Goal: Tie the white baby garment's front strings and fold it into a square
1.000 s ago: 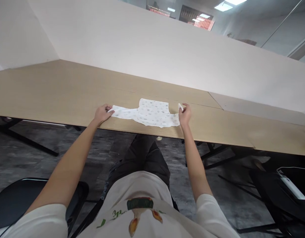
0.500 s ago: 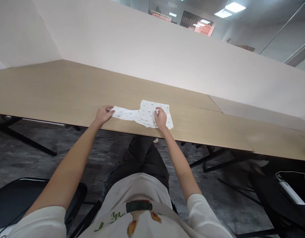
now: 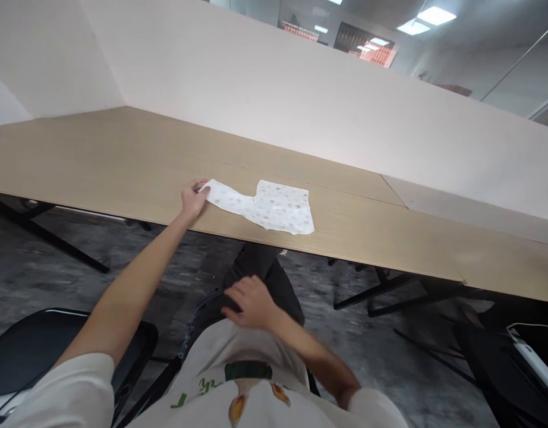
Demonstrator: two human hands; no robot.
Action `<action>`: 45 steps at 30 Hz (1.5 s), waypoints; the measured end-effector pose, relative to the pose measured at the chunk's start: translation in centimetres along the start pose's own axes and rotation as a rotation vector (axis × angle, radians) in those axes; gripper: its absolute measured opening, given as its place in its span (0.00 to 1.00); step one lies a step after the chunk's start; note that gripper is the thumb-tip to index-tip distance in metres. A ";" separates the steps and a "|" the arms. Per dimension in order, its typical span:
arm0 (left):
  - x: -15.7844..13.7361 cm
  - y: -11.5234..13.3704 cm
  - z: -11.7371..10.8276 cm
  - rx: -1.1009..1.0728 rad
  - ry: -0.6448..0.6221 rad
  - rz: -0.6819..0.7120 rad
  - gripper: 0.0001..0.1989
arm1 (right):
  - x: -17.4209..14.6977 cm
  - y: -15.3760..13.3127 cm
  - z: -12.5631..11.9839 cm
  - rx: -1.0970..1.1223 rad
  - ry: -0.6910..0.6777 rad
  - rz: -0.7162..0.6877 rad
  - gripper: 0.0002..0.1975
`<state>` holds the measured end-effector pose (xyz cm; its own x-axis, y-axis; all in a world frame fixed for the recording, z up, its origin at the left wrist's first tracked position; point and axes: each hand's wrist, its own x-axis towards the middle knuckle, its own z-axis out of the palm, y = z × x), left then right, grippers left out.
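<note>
A small white cloth (image 3: pixel 285 208) with a grey print, shaped like a baby garment, lies on the wooden table. Its narrow strip reaches to the left, where my left hand (image 3: pixel 195 196) pinches the end between thumb and fingers, lifting it slightly. The wide part rests flat near the table's front edge. My right hand (image 3: pixel 251 302) is off the table, above my lap and in front of my shirt. Its fingers are apart and nothing is in them.
A white partition (image 3: pixel 256 89) stands along the back of the table (image 3: pixel 100 160). Black chairs are at lower left (image 3: pixel 37 345) and lower right, the right one bearing a white device with a cable (image 3: pixel 537 362).
My right hand has left the wide part of the cloth and drawn back toward my body. My left hand has moved the strip's end slightly up and away from me.
</note>
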<state>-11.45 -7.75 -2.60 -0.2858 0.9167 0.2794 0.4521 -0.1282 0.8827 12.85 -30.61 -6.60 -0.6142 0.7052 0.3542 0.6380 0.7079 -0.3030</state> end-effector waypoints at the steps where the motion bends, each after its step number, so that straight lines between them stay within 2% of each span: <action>1: -0.1 0.8 0.7 -0.046 0.047 0.004 0.23 | -1.7 -1.6 1.8 0.035 -0.053 -0.030 0.17; 4: -0.8 3.9 3.6 -0.110 0.074 0.051 0.22 | -5.2 -4.3 6.5 0.134 -0.139 0.071 0.16; 7: -2.1 6.9 7.8 -0.133 0.006 0.170 0.20 | -6.2 -4.4 8.8 0.300 -0.169 0.194 0.17; 10: -4.1 8.8 12.5 -0.174 -0.114 0.248 0.18 | -6.0 -3.9 9.1 0.367 -0.161 0.264 0.18; 13: -6.3 10.1 16.6 -0.167 -0.235 0.297 0.18 | -6.0 -3.7 8.9 0.366 -0.188 0.260 0.19; 15: -7.9 10.8 18.4 -0.130 -0.342 0.319 0.18 | -6.1 -3.7 8.9 0.371 -0.185 0.275 0.19; 17: -9.3 11.2 19.3 -0.083 -0.502 0.419 0.19 | -6.2 -3.7 9.0 0.378 -0.180 0.292 0.19; 20: -10.7 11.2 18.7 0.034 -0.681 0.668 0.21 | -6.2 -3.7 9.0 0.393 -0.190 0.307 0.19; 23: -10.7 9.9 16.2 0.162 -0.650 0.781 0.19 | -6.1 -3.5 8.8 0.454 -0.179 0.312 0.16; 27: -8.8 6.8 11.6 0.249 -0.554 0.728 0.19 | -6.2 -2.1 7.4 0.501 -0.032 0.394 0.11; 31: -7.5 3.9 8.4 0.310 -0.563 0.682 0.19 | -6.6 0.0 4.8 0.494 0.141 0.495 0.12; 34: -7.5 3.1 7.8 0.312 -0.544 0.673 0.19 | -7.1 0.8 3.6 0.512 0.227 0.525 0.12; 41: -8.2 3.7 7.8 0.318 -0.423 0.581 0.16 | -7.5 0.9 3.4 0.528 0.280 0.527 0.12; 45: -8.2 3.3 7.0 0.229 -0.425 0.545 0.18 | -6.3 3.6 0.0 0.405 0.447 0.462 0.13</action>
<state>-1.64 -13.07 -4.65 0.3623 0.8191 0.4447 0.6152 -0.5686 0.5462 19.01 -32.53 -9.90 -0.0243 0.9111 0.4115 0.5108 0.3651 -0.7783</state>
